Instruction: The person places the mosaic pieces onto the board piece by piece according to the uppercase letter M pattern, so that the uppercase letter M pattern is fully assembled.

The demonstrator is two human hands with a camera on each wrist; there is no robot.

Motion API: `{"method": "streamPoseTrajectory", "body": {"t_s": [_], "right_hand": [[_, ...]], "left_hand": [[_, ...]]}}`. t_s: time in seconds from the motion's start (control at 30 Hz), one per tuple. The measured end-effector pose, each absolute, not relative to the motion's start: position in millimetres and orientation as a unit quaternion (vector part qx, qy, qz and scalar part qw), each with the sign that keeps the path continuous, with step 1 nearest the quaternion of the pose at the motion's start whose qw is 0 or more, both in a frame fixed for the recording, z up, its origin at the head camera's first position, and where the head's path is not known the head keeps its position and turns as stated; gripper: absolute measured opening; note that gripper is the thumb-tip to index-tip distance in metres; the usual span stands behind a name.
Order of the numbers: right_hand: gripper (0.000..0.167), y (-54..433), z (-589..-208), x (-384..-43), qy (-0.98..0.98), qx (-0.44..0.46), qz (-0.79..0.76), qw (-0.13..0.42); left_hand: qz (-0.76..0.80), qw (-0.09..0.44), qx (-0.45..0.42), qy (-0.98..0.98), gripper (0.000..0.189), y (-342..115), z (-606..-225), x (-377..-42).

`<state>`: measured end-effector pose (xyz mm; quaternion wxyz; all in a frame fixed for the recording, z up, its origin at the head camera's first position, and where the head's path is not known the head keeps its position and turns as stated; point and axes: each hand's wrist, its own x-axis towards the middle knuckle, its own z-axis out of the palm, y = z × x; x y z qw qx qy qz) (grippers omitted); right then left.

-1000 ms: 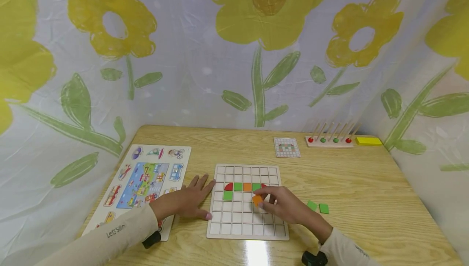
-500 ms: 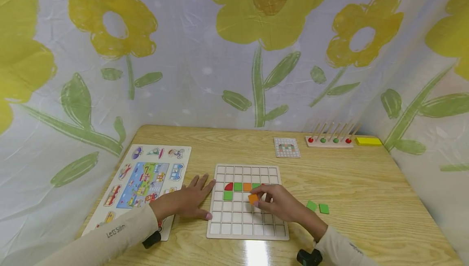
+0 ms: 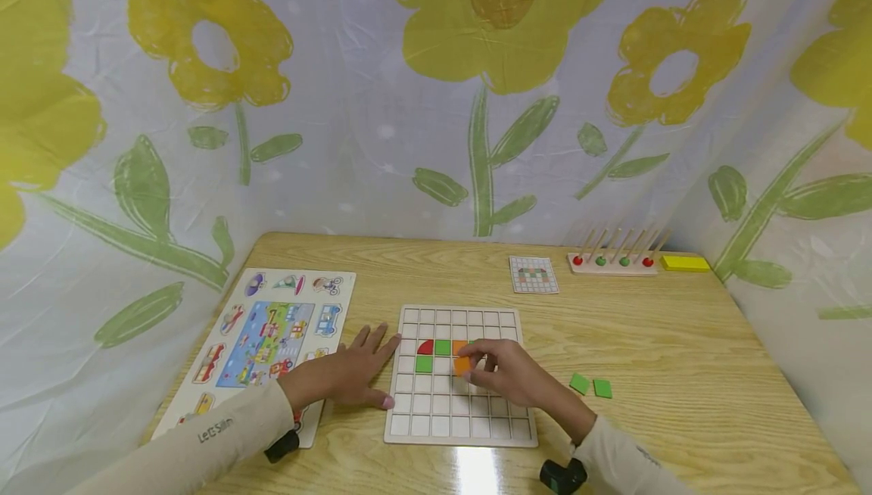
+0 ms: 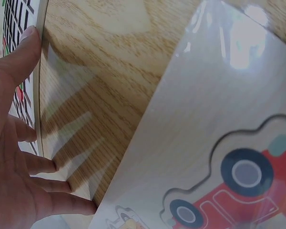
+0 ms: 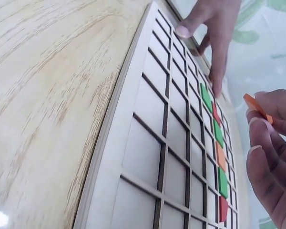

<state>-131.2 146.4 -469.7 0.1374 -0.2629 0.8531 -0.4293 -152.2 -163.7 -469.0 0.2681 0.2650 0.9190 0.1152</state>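
Observation:
Between thumb and fingers my right hand pinches an orange square tile, held close over the white grid board. A row of tiles lies in the board: a red quarter-round, a green square and an orange square, then a green square and another red piece seen in the right wrist view. One more green square sits below the row's left end. With fingers spread, my left hand rests at the board's left edge, thumb touching it in the left wrist view.
Two loose green tiles lie right of the board. A small pattern card is behind it. Farther right stand a peg rack with beads and a yellow block. A vehicle puzzle board lies at the left.
My right hand has moved left across the board with the orange tile, now just below the row's orange square. The left hand has stayed in place.

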Motion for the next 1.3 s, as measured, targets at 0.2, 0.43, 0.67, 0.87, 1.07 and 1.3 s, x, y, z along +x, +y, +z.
{"method": "streamPoseTrajectory", "body": {"t_s": [0.2, 0.43, 0.67, 0.87, 1.07, 1.3], "right_hand": [[0.031, 140.5, -473.1, -133.6, 0.847, -0.260, -0.441, 0.142], [0.031, 132.1, -477.2, -134.5, 0.844, -0.252, -0.445, 0.161], [0.032, 123.6, -481.4, -134.2, 0.838, -0.257, -0.445, 0.182], [0.029, 114.3, -482.8, -133.6, 0.849, -0.245, -0.432, 0.181], [0.026, 106.9, -483.8, -133.3, 0.852, -0.244, -0.428, 0.177], [0.028, 100.1, -483.6, -133.5, 0.859, -0.229, -0.420, 0.181]], "left_hand": [[0.114, 0.268, 0.262, 0.920, 0.104, -163.0, -468.0, -151.9], [0.111, 0.268, 0.259, 0.921, 0.104, -162.4, -468.7, -151.4], [0.107, 0.266, 0.259, 0.923, 0.105, -162.3, -470.2, -152.0], [0.107, 0.266, 0.258, 0.923, 0.105, -161.9, -469.8, -151.9], [0.108, 0.263, 0.258, 0.923, 0.104, -162.0, -469.9, -152.0], [0.108, 0.260, 0.261, 0.924, 0.105, -162.7, -470.8, -152.0]]}}
